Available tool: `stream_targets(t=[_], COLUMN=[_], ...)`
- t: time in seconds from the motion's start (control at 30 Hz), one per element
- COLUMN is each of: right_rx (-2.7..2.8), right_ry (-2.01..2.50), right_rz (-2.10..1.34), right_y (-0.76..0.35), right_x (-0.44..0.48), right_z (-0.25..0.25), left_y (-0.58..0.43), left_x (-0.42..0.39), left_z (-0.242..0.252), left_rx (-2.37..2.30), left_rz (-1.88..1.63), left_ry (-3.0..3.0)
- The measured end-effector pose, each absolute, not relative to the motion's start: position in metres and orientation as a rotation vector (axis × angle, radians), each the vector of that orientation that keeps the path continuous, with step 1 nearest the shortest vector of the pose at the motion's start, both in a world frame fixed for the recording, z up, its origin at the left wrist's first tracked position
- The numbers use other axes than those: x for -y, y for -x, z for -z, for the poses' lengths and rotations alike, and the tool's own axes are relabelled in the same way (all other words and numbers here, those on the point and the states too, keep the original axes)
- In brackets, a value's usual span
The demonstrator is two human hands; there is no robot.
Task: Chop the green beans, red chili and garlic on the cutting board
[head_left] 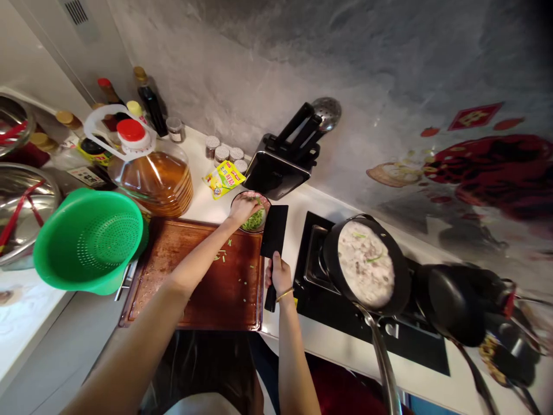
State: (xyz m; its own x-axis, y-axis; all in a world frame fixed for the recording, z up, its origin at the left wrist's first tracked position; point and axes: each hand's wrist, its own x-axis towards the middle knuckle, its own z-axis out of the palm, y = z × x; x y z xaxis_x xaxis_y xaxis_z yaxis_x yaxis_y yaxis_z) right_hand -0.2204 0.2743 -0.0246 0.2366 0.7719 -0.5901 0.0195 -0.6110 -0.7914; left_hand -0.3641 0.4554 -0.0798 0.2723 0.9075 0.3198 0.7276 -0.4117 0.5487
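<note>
My left hand (244,208) reaches over the far edge of the board into a small patterned bowl (262,200). Its fingers are closed on some of the chopped green scallions (254,221) in that bowl. In my right hand (279,273) is the handle of a black cleaver (275,229), the fingers wrapped round it. The broad blade points away from me, between the bowl and the stove, beside the right edge of the brown cutting board (194,305). A few green scraps (221,255) lie scattered on the board.
A pot (401,276) of whitish soup stands on the black stove (341,334), its long handle toward me. Left of the board are a green colander (86,242) and a large oil jug (151,178). A knife block (276,173) and a yellow seasoning packet (223,179) sit behind the bowl.
</note>
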Motion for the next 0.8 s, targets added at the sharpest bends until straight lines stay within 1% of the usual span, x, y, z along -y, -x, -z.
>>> stream_targets(t=[0.1, 0.23, 0.3, 0.4, 0.53, 0.67, 0.8], right_rx=[0.845, 1.069, 1.204, 1.34, 1.361, 1.358, 1.392], right_ry=[1.907, 2.146, 2.305, 2.532, 2.745, 2.826, 2.793], right_rz=[-1.354, -1.175, -1.03, -0.872, -0.898, -0.942, -0.931], right_y=[0.22, 0.22, 0.225, 0.24, 0.268, 0.295, 0.318], right_x=[-0.234, -0.163, -0.13, -0.097, -0.085, -0.091, -0.097], right_z=[0.029, 0.044, 0.052, 0.062, 0.067, 0.066, 0.064], left_y=[0.384, 0.423, 0.44, 0.455, 0.462, 0.478, 0.504], left_x=[-0.444, -0.385, -0.35, -0.316, -0.303, -0.288, -0.249], left_z=[0.076, 0.084, 0.093, 0.108, 0.12, 0.116, 0.103], left_rx=[-1.347, -1.457, -1.446, -1.257, -1.03, -0.899, -0.855], left_rz=[-0.997, -1.125, -1.025, -0.746, -0.509, -0.489, -0.546], left_ry=[-2.242, -2.011, -2.036, -2.245, -2.408, -2.383, -2.27])
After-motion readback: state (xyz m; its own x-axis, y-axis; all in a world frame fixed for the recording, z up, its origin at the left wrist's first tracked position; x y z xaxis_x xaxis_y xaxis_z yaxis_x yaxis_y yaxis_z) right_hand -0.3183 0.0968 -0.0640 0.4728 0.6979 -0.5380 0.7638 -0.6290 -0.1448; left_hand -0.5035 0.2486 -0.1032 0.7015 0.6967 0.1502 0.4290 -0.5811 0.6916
